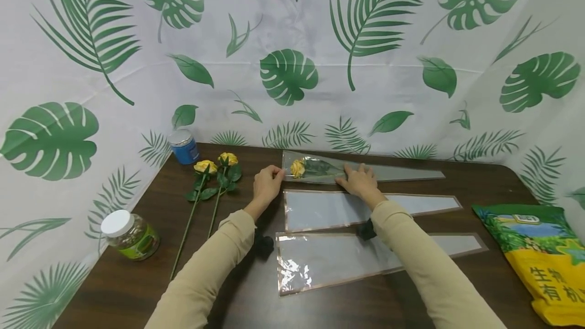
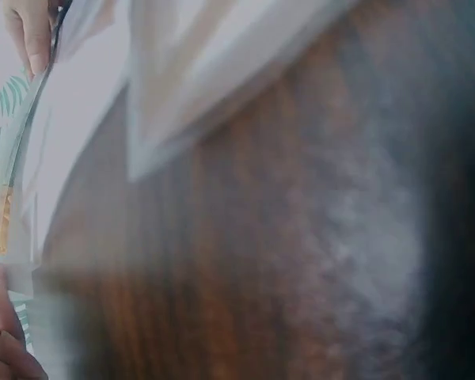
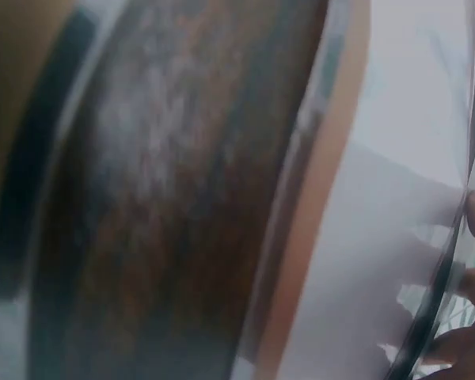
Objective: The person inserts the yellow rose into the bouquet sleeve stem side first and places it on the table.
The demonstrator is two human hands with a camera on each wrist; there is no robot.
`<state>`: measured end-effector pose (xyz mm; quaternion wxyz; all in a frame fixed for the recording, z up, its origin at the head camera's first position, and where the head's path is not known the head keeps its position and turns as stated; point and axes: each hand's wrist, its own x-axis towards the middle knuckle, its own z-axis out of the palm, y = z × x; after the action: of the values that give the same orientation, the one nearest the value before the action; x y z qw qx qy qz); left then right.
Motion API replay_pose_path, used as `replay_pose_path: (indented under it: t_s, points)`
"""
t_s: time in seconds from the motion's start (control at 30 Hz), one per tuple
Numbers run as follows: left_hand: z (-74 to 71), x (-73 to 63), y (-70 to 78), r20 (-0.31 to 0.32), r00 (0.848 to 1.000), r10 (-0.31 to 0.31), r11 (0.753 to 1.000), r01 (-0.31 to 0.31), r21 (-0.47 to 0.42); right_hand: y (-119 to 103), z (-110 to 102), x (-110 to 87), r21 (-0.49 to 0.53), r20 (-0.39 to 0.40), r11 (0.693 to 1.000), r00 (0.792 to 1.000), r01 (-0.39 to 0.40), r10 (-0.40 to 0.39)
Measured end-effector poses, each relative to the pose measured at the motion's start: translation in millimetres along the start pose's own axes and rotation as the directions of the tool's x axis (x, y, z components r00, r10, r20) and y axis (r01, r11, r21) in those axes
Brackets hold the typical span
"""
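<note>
A yellow rose lies inside a clear tapered flower sleeve at the back of the table, its bloom toward the wide left end. My left hand pinches the sleeve's edge at that wide end, beside the bloom. Farther along, my right hand rests on the sleeve with fingers spread, partly covering the stem. In the left wrist view the left fingers are curled at the film's edge. The right fingers touch the sleeve in the right wrist view.
Two flat tapered sleeves, a middle one and a front one, lie nearer me. Two yellow roses with long stems lie left. Beyond them stand a blue can and a white-lidded jar. A yellow-green bag lies right.
</note>
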<state>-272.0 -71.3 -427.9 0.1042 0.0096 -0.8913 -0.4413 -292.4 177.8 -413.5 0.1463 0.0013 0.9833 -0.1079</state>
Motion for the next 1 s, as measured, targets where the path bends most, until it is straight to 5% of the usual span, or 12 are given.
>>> replay_pose_path:
  t_s: [0.33, 0.43, 0.5, 0.57, 0.67, 0.8, 0.87, 1.0]
  points:
    - [-4.8, -1.2, -1.9, 0.092, 0.993, -0.074, 0.983, 0.057, 0.176, -4, 2, -0.7, -0.006, 0.015, 0.999, 0.999, -0.043, 0.043]
    - [-11.9, -4.1, -0.8, 0.138, 0.988, -0.063, 0.986, 0.041, 0.160, -1, 0, -3.4, 0.018, -0.012, 1.000, 1.000, -0.023, 0.024]
    - [-19.7, -7.5, 0.2, 0.199, 0.977, -0.082, 0.997, 0.078, 0.029, 1, -4, -8.4, 0.020, -0.069, 0.999, 0.997, 0.028, -0.027]
    - [-27.4, -14.7, -0.4, 0.292, 0.948, -0.127, 0.975, 0.174, -0.140, 3, -5, -18.2, 0.033, -0.129, 0.993, 0.986, 0.110, -0.105]
    - [-39.4, -28.4, -1.6, 0.459, 0.863, -0.211, 0.858, 0.388, -0.336, 2, -4, -37.4, 0.039, -0.201, 0.956, 0.939, 0.291, -0.278]
    - [-51.7, -47.2, -2.3, 0.602, 0.761, -0.243, 0.759, 0.536, -0.370, 1, 4, -61.4, 0.033, -0.196, 0.887, 0.873, 0.460, -0.446]
    - [-55.1, -54.5, -1.8, 0.636, 0.731, -0.248, 0.726, 0.575, -0.377, 0, 8, -69.3, 0.008, -0.170, 0.875, 0.863, 0.483, -0.475]
    - [-56.6, -64.5, 0.2, 0.678, 0.687, -0.262, 0.670, 0.635, -0.384, -2, 15, -75.9, -0.039, -0.095, 0.882, 0.876, 0.470, -0.472]
